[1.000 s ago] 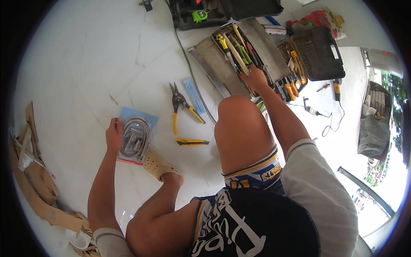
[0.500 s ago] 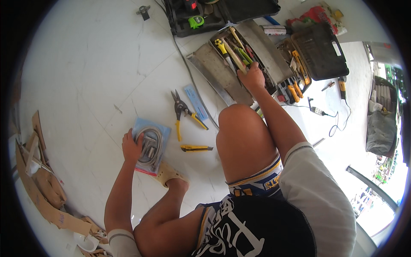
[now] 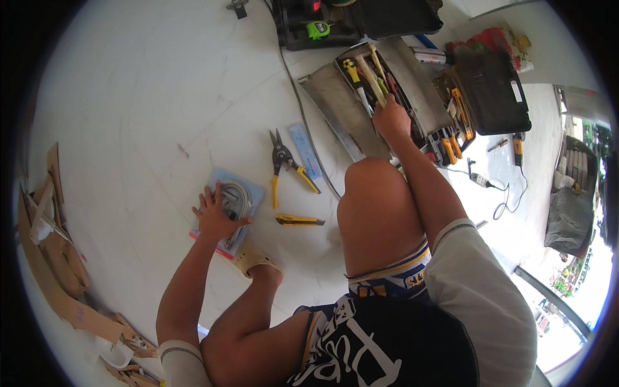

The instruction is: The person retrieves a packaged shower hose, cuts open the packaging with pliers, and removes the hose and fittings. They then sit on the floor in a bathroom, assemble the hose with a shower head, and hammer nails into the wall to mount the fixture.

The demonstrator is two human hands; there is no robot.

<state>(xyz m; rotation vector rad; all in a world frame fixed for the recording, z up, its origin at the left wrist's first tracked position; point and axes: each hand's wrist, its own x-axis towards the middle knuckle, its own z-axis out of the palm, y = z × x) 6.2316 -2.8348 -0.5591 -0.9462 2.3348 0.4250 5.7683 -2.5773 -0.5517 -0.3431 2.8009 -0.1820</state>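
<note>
My left hand [image 3: 219, 216] lies with spread fingers on a clear-fronted package [image 3: 244, 213] holding a coiled braided metal hose and fittings. The package sits on the floor, one end against my shoe. At an open metal toolbox [image 3: 422, 84], my right hand [image 3: 392, 120] is closed round the near end of a tool's pale wooden handle [image 3: 371, 79]; the tool's head cannot be made out. Beside it in the box are a yellow-handled tool [image 3: 353, 72] and other hand tools. Between my hands lie tin snips [image 3: 282, 158] with yellow handles and a yellow utility knife [image 3: 300, 220].
A flat blue packet [image 3: 305, 151] lies by a cable. Beyond the toolbox is an open black case [image 3: 322, 40] with a green tape measure [image 3: 318, 29]. Another black case [image 3: 493, 93] with orange-handled tools stands at right. Cardboard scraps [image 3: 58, 277] lie at left.
My left hand has moved across the package and spread its fingers. The package has turned slightly. My right hand has shifted the wooden handle a little among the tools. The view has shifted.
</note>
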